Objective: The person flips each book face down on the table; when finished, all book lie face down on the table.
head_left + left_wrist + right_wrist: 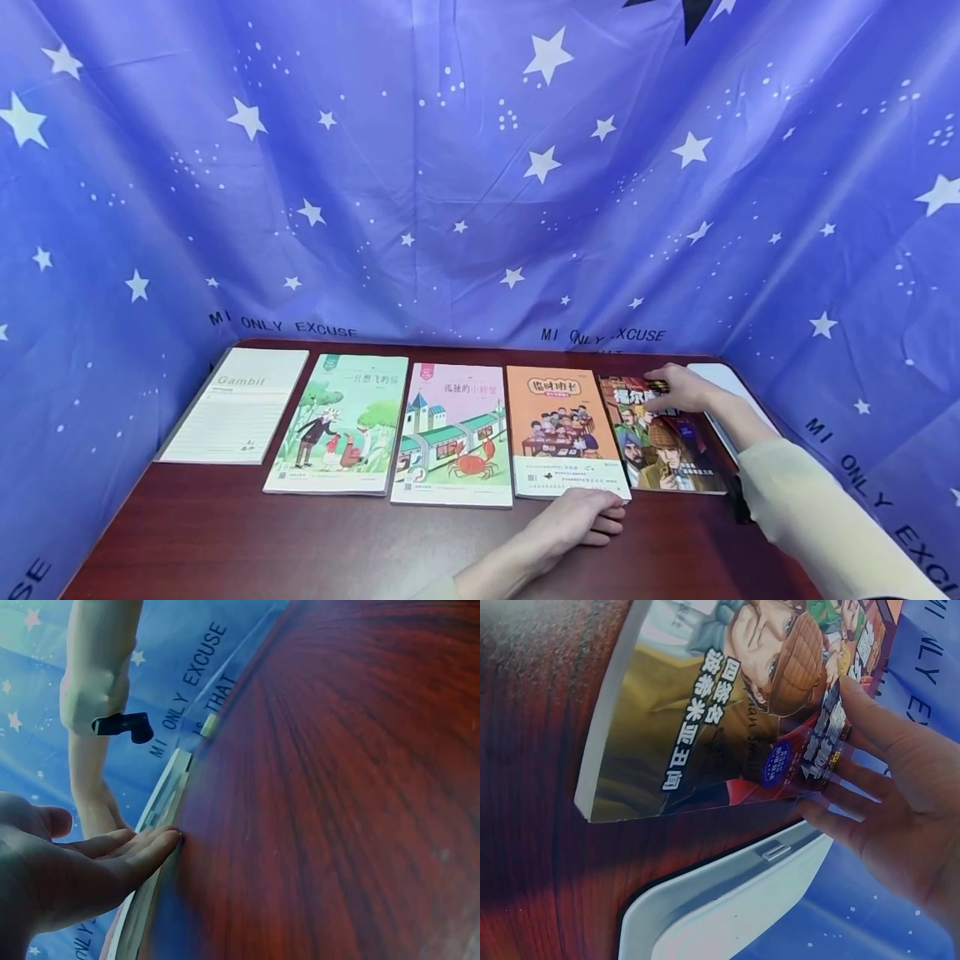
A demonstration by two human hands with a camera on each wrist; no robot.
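Note:
My left hand (573, 527) is at the lower edge of an orange book (562, 417), its white lower band near the fingertips. The left wrist view shows the fingers (142, 859) extended against the book's page edges. My right hand (686, 390) touches the upper right part of a dark comic-style book (675, 458) showing a man in a brown cap. In the right wrist view, the thumb reaches over the cover (705, 727), and the other fingers (836, 825) extend to its upper edge. Part of that book's top is hidden by the hand.
Left of these lie a pink book (453, 433), a green book (341, 425) and a cream Gambit notebook (236, 404). A white flat case (742, 915) lies right of the dark book. A blue starry curtain (450, 183) surrounds the reddish-brown table (337, 550).

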